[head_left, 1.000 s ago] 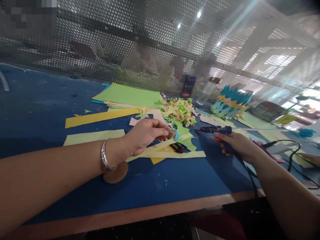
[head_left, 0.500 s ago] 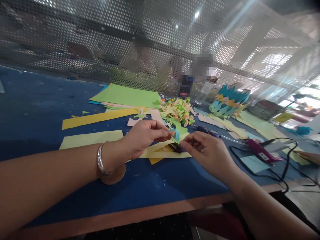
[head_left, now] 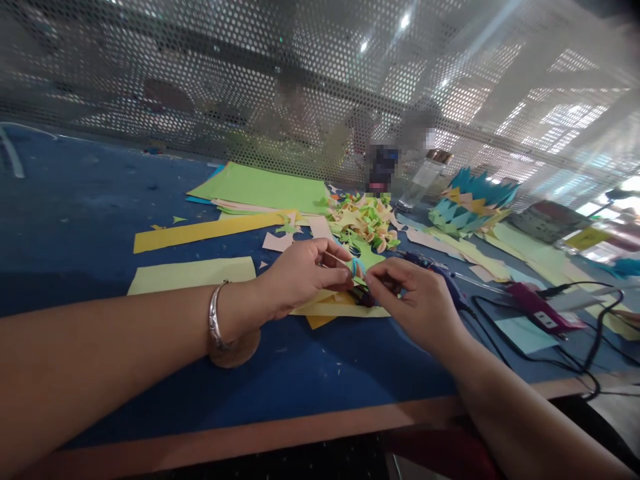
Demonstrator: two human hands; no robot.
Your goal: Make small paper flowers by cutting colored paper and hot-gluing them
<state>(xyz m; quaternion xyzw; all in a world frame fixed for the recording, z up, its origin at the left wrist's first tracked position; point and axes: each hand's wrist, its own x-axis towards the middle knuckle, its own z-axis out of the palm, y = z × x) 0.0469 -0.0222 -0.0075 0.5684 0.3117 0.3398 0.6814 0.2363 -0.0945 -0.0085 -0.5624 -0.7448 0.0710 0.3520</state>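
Note:
My left hand (head_left: 313,272) pinches a small curled piece of blue paper (head_left: 358,267) between thumb and fingers. From the other side my right hand (head_left: 417,293) meets it, thumb and index finger closed at its edge. A bit of tan shows beside the blue, too small to make out. Behind the hands lies a heap of small green, yellow and peach paper cut-outs (head_left: 367,220). Under them are pale yellow paper strips (head_left: 325,308). Just beyond my right hand rests a dark blue tool with a cord (head_left: 451,283), partly hidden.
Green sheets (head_left: 270,188) are stacked at the back, with a yellow strip (head_left: 210,231) before them. A round brown disc (head_left: 235,352) lies below my left wrist. Rightward stand a bottle (head_left: 423,180), a paper crown (head_left: 473,200) and a purple power strip (head_left: 543,310) with black cables.
My right hand has closed the gap and now reaches the blue paper at my left fingertips. The whole view has shifted slightly, so the table things appear further right.

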